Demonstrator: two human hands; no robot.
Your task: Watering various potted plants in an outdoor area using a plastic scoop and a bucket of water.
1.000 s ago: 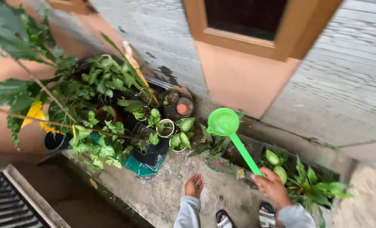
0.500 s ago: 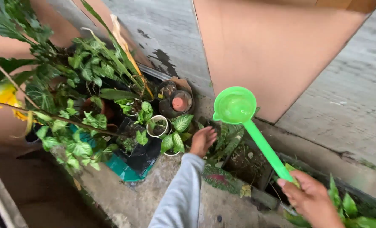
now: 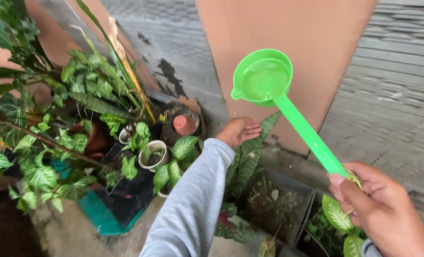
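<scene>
1. A peach-coloured wall panel (image 3: 293,52) and grey painted brickwork (image 3: 393,81) back the scene, with a mass of leafy potted plants (image 3: 78,109) crowded against them on the left and a wet concrete ledge (image 3: 78,228) below.

2. A rectangular dark planter (image 3: 278,209) holding soil and dry debris sits low in the middle, directly under the outstretched arms; long patterned leaves (image 3: 250,152) rise beside it.

3. The green plastic dipper (image 3: 278,95) is held above the planter and well clear of the greenery. Its long axis runs diagonally, handle low at the right, bowl high toward the upper left. The bowl is round, translucent bright green, with a small pouring lip on its left edge, and appears to hold a little water.

4. The right hand (image 3: 383,214) is clenched around the end of the dipper's handle, so the grip sits at the lower right and the bowl lies up and to the left of it.

5. The left hand (image 3: 240,131), in a grey sleeve (image 3: 193,204), is open and holds nothing, palm turned up, fingers spread, just below the bowl and nearer to it than the right hand.

6. A small white pot (image 3: 154,154) and a round terracotta lid (image 3: 183,124) lie among the leaves to the left of that hand.
</scene>
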